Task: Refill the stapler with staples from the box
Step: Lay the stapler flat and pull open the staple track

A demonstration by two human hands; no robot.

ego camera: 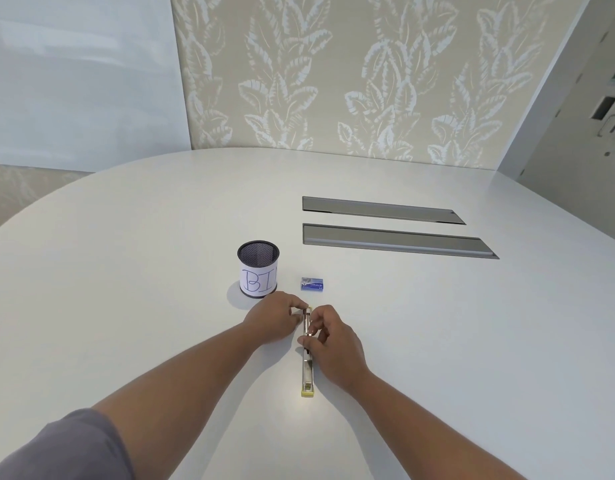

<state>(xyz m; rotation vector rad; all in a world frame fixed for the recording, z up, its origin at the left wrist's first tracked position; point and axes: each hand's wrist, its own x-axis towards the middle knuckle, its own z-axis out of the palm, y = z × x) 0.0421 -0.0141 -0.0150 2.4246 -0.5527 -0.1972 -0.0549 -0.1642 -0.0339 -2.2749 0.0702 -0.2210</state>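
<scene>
A metal stapler (307,370) with yellow ends lies unfolded flat on the white table (126,271), pointing away from me. My left hand (276,320) grips its far end from the left, fingers curled at the tip. From the right, my right hand (330,337) pinches the middle of the stapler's far half between thumb and fingers. A small blue staple box (312,284) lies closed just beyond both hands. Whether staples sit in the channel is hidden by my fingers.
A black mesh cup (258,268) with a white paper label stands left of the box, close behind my left hand. Two long grey cable hatches (385,211) are set into the table farther back on the right.
</scene>
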